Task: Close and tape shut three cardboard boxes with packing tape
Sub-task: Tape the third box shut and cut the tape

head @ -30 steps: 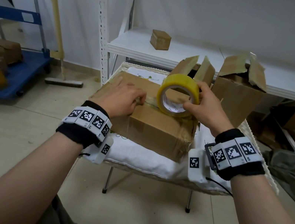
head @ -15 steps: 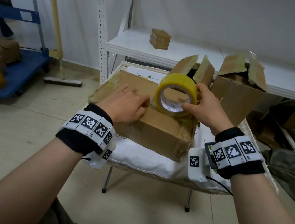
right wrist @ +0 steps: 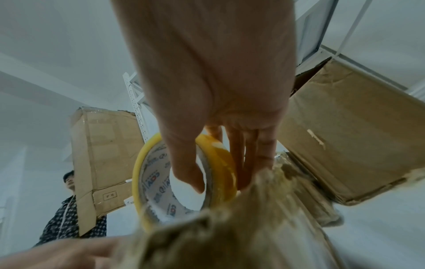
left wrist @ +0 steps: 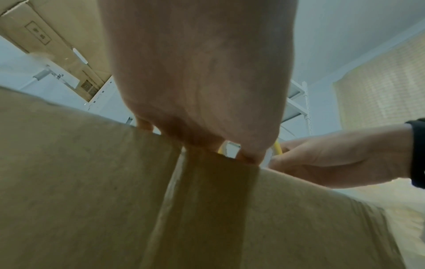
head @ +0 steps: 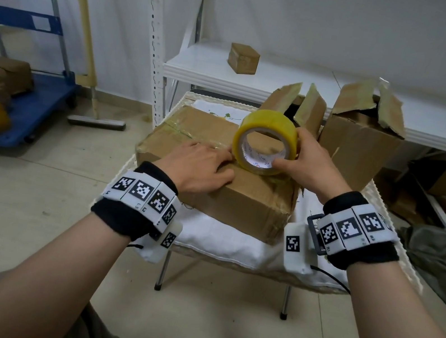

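In the head view the closed cardboard box point(head: 216, 167) lies at the centre of the frame on a small table point(head: 232, 247) covered in white cloth, with two open-flapped boxes point(head: 362, 139) behind it toward the upper right. The left hand point(head: 201, 165) lies flat with relaxed fingers on the box top, pressing on a shiny tape strip point(head: 180, 132). The right hand point(head: 308, 165) grips the yellow tape roll point(head: 264, 146), which stands on edge on the box.

Only the left wrist view shows a darker band of tape point(left wrist: 207, 209) running down the box's near side, below the palm. Only the right wrist view shows the thumb point(right wrist: 184, 160) hooked through the roll's printed white core with the fingers point(right wrist: 248, 154) on the outside, and another person in a patterned shirt point(right wrist: 69, 223) at lower left. The box is brown, creased and frayed at its near corner.
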Action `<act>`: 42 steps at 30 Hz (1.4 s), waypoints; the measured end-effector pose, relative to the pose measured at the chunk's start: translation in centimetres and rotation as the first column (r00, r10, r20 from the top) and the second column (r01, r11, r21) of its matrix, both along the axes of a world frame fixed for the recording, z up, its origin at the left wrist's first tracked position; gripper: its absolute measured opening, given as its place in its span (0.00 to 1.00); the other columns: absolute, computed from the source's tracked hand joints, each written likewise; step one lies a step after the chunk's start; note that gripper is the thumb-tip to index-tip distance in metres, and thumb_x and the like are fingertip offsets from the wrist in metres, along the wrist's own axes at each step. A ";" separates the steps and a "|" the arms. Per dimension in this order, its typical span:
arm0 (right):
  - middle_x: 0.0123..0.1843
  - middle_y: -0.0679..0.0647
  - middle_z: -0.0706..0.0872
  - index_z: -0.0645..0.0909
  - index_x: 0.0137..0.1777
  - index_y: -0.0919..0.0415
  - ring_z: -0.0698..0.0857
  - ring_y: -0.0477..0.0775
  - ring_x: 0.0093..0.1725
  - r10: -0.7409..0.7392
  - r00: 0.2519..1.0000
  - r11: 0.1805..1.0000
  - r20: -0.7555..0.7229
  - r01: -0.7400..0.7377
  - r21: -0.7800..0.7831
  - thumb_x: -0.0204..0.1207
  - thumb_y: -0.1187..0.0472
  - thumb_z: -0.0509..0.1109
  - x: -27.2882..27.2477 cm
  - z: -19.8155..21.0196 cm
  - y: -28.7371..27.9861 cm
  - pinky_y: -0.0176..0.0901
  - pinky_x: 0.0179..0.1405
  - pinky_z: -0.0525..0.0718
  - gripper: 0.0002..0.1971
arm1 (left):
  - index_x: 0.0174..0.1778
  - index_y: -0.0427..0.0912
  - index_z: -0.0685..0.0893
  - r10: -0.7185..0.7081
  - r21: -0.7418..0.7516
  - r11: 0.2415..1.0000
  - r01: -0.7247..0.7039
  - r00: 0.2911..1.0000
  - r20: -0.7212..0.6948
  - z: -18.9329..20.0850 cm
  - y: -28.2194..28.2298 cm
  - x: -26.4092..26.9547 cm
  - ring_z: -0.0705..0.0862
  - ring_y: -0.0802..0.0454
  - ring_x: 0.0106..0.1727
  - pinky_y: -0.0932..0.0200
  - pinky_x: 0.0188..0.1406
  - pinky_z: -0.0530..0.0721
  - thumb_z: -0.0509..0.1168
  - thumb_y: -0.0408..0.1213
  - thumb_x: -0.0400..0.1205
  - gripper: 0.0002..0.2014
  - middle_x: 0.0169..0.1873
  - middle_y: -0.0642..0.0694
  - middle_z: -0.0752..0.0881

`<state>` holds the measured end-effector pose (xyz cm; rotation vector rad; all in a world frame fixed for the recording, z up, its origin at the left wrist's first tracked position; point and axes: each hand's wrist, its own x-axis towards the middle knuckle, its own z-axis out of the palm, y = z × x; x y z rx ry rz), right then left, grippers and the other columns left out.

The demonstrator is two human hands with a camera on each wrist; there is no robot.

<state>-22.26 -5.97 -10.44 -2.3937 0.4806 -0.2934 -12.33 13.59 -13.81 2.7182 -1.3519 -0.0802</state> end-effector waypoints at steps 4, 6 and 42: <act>0.67 0.60 0.80 0.68 0.77 0.58 0.80 0.61 0.65 -0.019 1.000 1.000 -0.013 0.019 0.011 0.76 0.59 0.79 0.0 -0.2 -0.1 0.61 0.67 0.81 0.33 | 0.82 0.52 0.68 -0.021 0.023 1.000 0.021 1.000 -0.001 -0.7 -0.4 0.2 0.61 0.45 0.83 0.41 0.84 0.55 0.42 0.69 0.83 0.36 0.82 0.49 0.66; 0.65 0.58 0.80 0.69 0.76 0.59 0.80 0.59 0.63 -0.033 0.999 0.999 0.018 0.033 0.025 0.77 0.58 0.79 0.0 -0.3 -0.1 0.58 0.66 0.82 0.31 | 0.83 0.53 0.65 -0.021 0.013 1.000 0.021 1.000 -0.010 -1.0 -0.6 0.2 0.57 0.45 0.85 0.39 0.85 0.50 0.36 0.76 0.76 0.45 0.83 0.51 0.62; 0.53 0.58 0.84 0.75 0.63 0.60 0.83 0.59 0.54 -0.103 0.972 0.993 0.213 0.088 0.079 0.85 0.57 0.67 -1.1 -0.7 -1.1 0.58 0.54 0.84 0.11 | 0.85 0.60 0.51 0.036 -0.061 0.997 -0.041 0.996 -0.077 -0.9 -0.9 0.5 0.54 0.39 0.85 0.21 0.79 0.49 0.42 0.90 0.52 0.64 0.84 0.49 0.55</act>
